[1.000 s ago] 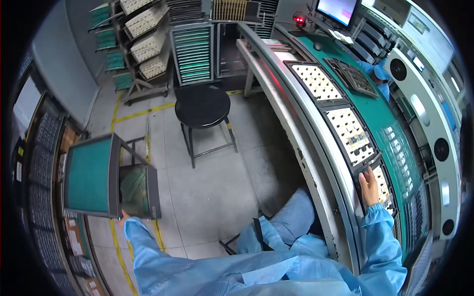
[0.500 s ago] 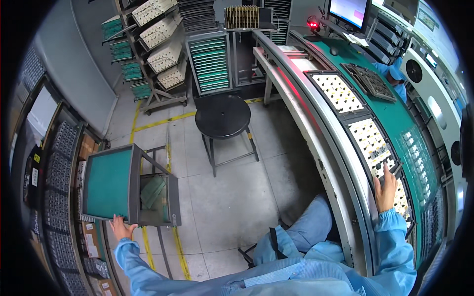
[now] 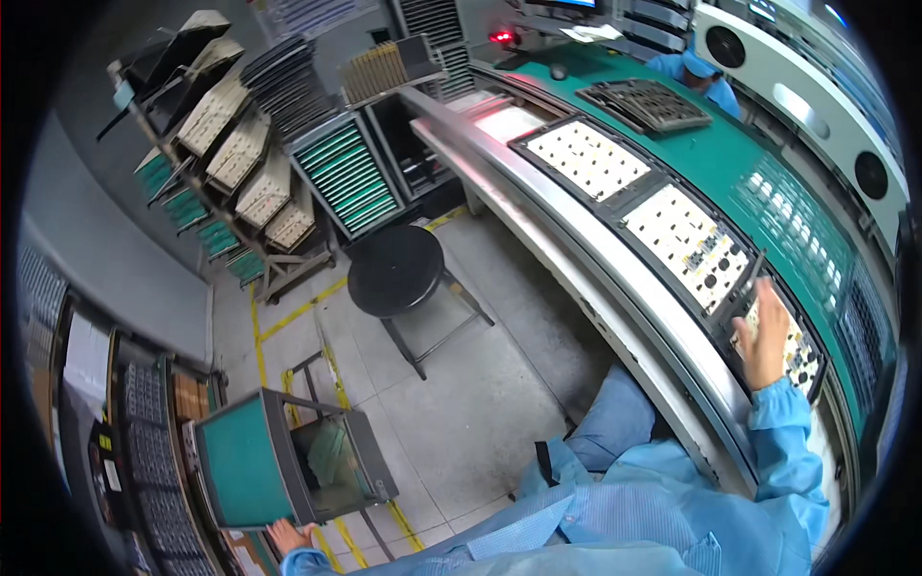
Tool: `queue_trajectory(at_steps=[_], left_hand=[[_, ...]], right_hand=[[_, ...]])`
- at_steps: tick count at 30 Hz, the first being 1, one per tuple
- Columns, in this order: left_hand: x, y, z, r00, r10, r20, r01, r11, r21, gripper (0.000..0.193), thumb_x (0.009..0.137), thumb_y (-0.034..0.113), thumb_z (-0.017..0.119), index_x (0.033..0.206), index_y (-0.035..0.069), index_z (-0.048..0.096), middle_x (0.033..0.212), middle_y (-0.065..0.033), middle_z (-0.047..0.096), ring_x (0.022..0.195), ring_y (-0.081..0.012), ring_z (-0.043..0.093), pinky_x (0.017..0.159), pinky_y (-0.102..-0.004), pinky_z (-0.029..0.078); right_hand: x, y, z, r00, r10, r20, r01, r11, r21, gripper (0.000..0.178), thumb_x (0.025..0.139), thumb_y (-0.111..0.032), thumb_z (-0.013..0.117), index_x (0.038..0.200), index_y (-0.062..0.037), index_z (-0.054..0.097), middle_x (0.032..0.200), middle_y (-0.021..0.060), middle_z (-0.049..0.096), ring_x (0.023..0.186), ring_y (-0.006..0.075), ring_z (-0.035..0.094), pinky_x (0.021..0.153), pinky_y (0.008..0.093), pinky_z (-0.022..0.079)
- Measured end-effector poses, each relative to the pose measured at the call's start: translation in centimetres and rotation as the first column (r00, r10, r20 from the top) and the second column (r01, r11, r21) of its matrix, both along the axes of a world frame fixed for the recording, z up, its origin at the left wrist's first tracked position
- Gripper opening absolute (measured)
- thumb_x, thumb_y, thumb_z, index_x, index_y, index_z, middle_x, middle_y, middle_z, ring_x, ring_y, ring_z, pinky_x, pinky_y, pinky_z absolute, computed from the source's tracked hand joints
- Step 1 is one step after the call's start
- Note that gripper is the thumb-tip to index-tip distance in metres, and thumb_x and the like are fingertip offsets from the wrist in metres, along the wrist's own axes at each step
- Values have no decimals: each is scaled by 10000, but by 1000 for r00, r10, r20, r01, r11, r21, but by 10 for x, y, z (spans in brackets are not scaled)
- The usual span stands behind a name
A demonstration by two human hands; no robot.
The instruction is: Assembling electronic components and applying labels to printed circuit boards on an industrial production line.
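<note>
My right hand (image 3: pixel 765 341) is over the conveyor line, fingers stretched out and nothing in its grasp. Below it lies the nearest white circuit board (image 3: pixel 799 350) in a black carrier, partly hidden by the hand. Just beyond sits a second white board (image 3: pixel 687 245) carrying black round and small parts, then a third white board (image 3: pixel 588 158) dotted with dark parts. Low on the left, my left hand (image 3: pixel 288 536) rests, fingers apart, at the near edge of a grey-framed stand with a green top (image 3: pixel 245 461). Its palm is partly cut off from view.
A black round stool (image 3: pixel 396 271) stands on the tiled floor. Behind it are a rack of tilted white boards (image 3: pixel 240 154) and a magazine of green boards (image 3: pixel 348 178). Shelves (image 3: pixel 144 422) line the left. Across the green bench, a person in a blue cap (image 3: pixel 701 67) is at work.
The whole view has turned and tilted, so the stand and my left hand now appear lower. My right hand has shifted slightly over the nearest board. Both hands remain free of objects.
</note>
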State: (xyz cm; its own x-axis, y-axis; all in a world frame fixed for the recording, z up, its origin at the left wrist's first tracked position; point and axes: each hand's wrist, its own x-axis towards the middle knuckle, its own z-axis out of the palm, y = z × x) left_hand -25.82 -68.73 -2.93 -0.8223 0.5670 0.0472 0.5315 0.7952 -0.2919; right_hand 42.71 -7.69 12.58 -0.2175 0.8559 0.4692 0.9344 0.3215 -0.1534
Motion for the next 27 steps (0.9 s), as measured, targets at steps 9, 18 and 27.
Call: queue_trajectory(at_steps=[9,18,27], left_hand=[[-19,-85,-8,387,-716,-581,509,691,-513,811,658,681,572,1150,37,552,1134,-236,522,1144,-389,436,1033,-543,197],[63,179,-1,780,-622,76,607,720,-337,656,764,607,495,1076,40,602,1015,-209,585,1017,-360,521,937,-475,320],[207,428,23,664,-89,742,507,783,-360,558,871,532,418,1003,43,652,897,-182,648,890,-330,606,840,-407,444]], right_hand=[[259,-188,-54,530,-848,2,836,522,-168,562,944,-405,401,1305,24,404,1317,208,443,1233,328,408,1032,366,290],[204,-241,-69,497,-779,-382,603,627,-493,595,953,-450,314,1284,30,430,1306,185,449,1237,288,399,1058,341,247],[124,-220,-12,427,-725,-541,500,687,-527,557,978,-391,255,1200,55,504,1184,188,544,1146,264,485,1009,346,314]])
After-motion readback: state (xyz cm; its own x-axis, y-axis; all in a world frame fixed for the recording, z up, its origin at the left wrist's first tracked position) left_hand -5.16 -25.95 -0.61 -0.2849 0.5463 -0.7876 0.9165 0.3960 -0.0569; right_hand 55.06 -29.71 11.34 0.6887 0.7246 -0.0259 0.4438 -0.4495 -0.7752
